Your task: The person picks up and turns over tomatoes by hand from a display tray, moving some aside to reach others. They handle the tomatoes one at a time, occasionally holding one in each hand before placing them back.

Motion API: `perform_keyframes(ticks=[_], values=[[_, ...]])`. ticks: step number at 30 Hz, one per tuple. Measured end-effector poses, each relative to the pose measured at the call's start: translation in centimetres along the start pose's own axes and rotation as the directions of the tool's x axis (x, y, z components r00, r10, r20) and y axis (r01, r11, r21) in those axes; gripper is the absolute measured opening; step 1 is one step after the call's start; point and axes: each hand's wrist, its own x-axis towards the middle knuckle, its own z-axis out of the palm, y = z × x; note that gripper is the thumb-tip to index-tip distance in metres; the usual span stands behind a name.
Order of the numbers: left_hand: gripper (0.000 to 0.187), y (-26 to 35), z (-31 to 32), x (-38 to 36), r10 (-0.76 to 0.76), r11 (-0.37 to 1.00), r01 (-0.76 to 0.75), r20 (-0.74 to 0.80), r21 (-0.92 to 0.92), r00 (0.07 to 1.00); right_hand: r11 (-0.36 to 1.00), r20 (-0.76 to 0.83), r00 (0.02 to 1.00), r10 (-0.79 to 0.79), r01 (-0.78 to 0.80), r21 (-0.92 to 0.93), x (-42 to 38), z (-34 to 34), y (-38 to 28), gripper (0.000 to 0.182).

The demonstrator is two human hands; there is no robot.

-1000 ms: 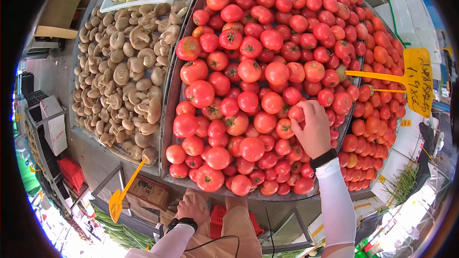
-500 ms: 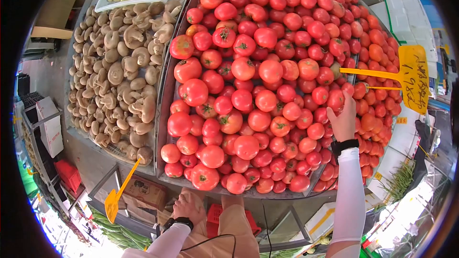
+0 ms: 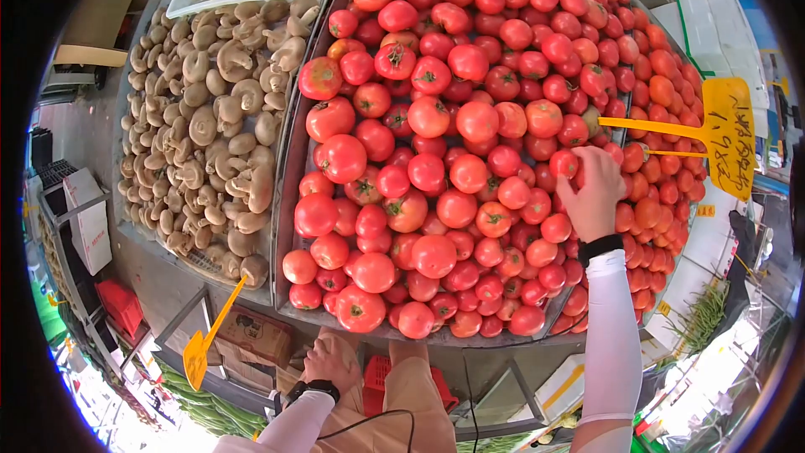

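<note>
Here the right hand pinches a tomato near the tray's right edge; left hand rests loosely curled, empty.

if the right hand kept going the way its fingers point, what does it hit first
The right hand already grips a small red tomato; further up-left, probably the neighbouring tomatoes in the pile, though depth is unclear.

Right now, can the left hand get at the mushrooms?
Probably not without moving: the left hand rests low by the thigh, below the stall edge, while the mushrooms lie up on the display. Nothing blocks the way, though.
</note>
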Motion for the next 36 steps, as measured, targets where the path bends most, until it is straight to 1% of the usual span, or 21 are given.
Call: perform_keyframes(ticks=[3, 4, 7, 10, 11, 13, 15, 16, 19, 22, 24, 28, 31, 36], values=[[0.088, -0.1, 0.5, 0.2, -0.014, 1.000, 0.014, -0.016, -0.002, 1.000, 0.984, 0.107, 0.986, 0.127, -0.111, -0.139, 0.4, 0.5, -2.7, 0.057], [0.088, -0.1, 0.7, 0.3, -0.007, 1.000, 0.007, -0.022, -0.007, 1.000, 0.980, 0.085, 0.988, 0.129, -0.114, -0.163, 0.5, 1.0, -2.8, 0.055], [0.088, -0.5, 0.9, 0.2, -0.002, 1.000, 0.001, -0.018, -0.019, 1.000, 0.976, 0.107, 0.987, 0.121, -0.098, -0.195, 0.8, 0.5, -3.2, 0.053], [0.088, -0.2, 0.7, 0.2, -0.007, 1.000, 0.007, -0.009, -0.026, 1.000, 0.995, 0.097, 0.992, 0.076, -0.082, 0.064, 0.6, -0.1, -3.2, 0.052], [0.087, -0.4, 1.2, 0.3, -0.004, 1.000, 0.004, -0.018, -0.017, 1.000, 0.976, 0.101, 0.992, 0.077, -0.096, 0.194, 0.6, 0.1, -3.1, 0.051], [0.087, -0.4, 1.1, 0.4, -0.005, 1.000, 0.004, -0.016, -0.023, 1.000, 0.889, 0.105, 0.991, 0.084, -0.122, 0.441, 0.6, 0.6, -3.1, 0.050], [0.088, -0.2, 0.2, 0.2, -0.017, 0.998, 0.017, 0.007, -0.055, 1.000, 0.857, 0.128, 0.990, 0.059, -0.115, 0.502, 1.0, 0.3, -3.5, 0.047], [0.088, -0.3, 0.5, 0.3, -0.010, 0.999, 0.010, -0.013, -0.047, 1.000, 0.839, 0.139, 0.989, 0.046, -0.114, 0.533, 1.2, 0.0, -4.0, 0.045], [0.089, -0.7, 1.4, 0.5, 0.006, 1.000, -0.007, -0.052, -0.023, 0.999, 0.859, 0.130, 0.991, -0.039, -0.033, 0.511, 1.6, -0.4, -4.9, 0.043], [0.089, -0.5, 1.1, 0.5, 0.011, 1.000, -0.012, -0.051, -0.016, 0.999, 0.867, 0.096, 0.995, -0.040, -0.013, 0.499, 1.8, 0.4, -4.7, 0.042], [0.089, -0.4, 0.5, 0.4, 0.010, 0.999, -0.011, -0.034, -0.033, 0.999, 0.852, 0.100, 0.994, -0.040, -0.019, 0.523, 2.1, 0.7, -4.5, 0.044], [0.089, -0.4, 0.9, 0.5, 0.006, 1.000, -0.007, -0.041, -0.003, 0.999, 0.845, 0.129, 0.991, -0.027, -0.046, 0.532, 1.7, 1.4, -3.8, 0.045], [0.088, -0.4, 0.7, 0.6, 0.004, 1.000, -0.004, -0.032, -0.008, 0.999, 0.954, 0.156, 0.986, -0.055, 0.005, 0.300, 1.4, 0.6, -3.8, 0.046], [0.088, -0.2, 0.3, 0.3, 0.015, 1.000, -0.015, -0.016, 0.017, 1.000, 0.928, 0.067, 0.996, -0.063, 0.034, 0.370, 2.5, -0.9, -3.9, 0.050]])
